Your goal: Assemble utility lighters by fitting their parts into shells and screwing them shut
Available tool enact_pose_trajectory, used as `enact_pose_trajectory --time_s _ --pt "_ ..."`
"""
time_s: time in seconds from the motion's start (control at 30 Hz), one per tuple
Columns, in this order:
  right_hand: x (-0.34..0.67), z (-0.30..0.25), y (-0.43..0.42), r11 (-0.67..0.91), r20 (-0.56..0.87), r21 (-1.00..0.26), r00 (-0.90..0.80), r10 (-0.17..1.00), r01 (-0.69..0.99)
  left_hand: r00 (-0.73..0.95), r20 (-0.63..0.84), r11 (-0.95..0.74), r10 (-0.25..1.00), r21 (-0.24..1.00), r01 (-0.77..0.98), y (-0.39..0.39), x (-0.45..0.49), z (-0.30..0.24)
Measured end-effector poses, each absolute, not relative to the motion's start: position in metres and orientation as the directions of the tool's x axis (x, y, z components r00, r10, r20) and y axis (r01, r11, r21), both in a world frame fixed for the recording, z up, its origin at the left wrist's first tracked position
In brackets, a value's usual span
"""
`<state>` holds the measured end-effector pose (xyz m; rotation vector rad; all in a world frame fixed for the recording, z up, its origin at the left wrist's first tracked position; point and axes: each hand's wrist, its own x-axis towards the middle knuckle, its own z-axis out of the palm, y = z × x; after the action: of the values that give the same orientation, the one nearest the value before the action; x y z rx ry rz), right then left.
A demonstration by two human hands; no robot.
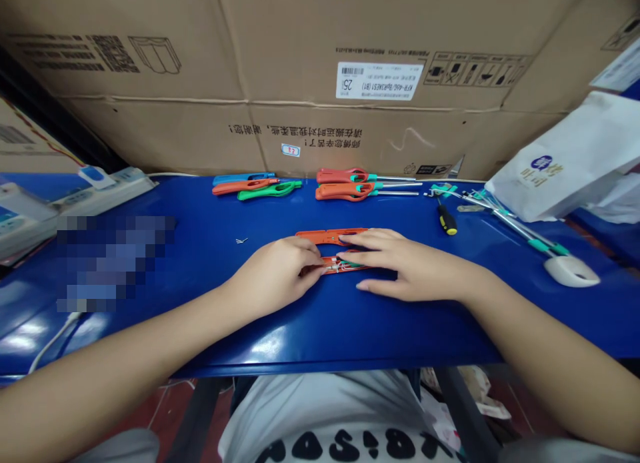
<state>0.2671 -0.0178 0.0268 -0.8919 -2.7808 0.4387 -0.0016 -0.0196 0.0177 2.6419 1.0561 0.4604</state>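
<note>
An orange lighter casing half (325, 237) lies on the blue table, with a second orange casing half (327, 269) just nearer to me. White and green parts and a thin wire show inside the nearer one. My left hand (285, 271) is closed, its thumb and fingertips pinching at the left end of that nearer half; a small part between them may be hidden. Over the right side of both halves my right hand (400, 263) spreads its fingers, the index touching the far half and the middle finger on the nearer one. The casings' right ends are covered.
Lighter casings (245, 186) in blue, orange and green lie at the back, beside orange lighters (345, 191) with metal tubes. Small screws (241, 241) sit to the left. Rightward are a screwdriver (447, 219), metal tubes (525, 229), a white mouse (571, 270) and a paper bag (565, 156).
</note>
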Motion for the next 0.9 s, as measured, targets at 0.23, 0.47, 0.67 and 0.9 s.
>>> enact_pose_trajectory --time_s 0.23,0.47,0.67,0.9 --pt "0.292 0.041 0.001 0.681 0.109 -0.327 -0.689 0.716 0.656 0.674 0.160 -0.679 0.721 0.358 0.642 -0.019 -0.003 0.019" --pt "0.298 0.038 0.006 0.616 -0.031 -0.424 -0.691 0.722 0.664 0.699 0.211 -0.726 0.683 0.305 0.617 -0.019 -0.002 0.017" --pt "0.289 0.028 0.006 0.587 -0.060 -0.487 -0.695 0.716 0.647 0.715 0.223 -0.744 0.663 0.308 0.593 -0.017 -0.003 0.014" --pt "0.284 0.030 0.004 0.604 0.017 -0.541 -0.710 0.704 0.585 0.722 0.227 -0.750 0.654 0.319 0.579 -0.014 -0.003 0.013"
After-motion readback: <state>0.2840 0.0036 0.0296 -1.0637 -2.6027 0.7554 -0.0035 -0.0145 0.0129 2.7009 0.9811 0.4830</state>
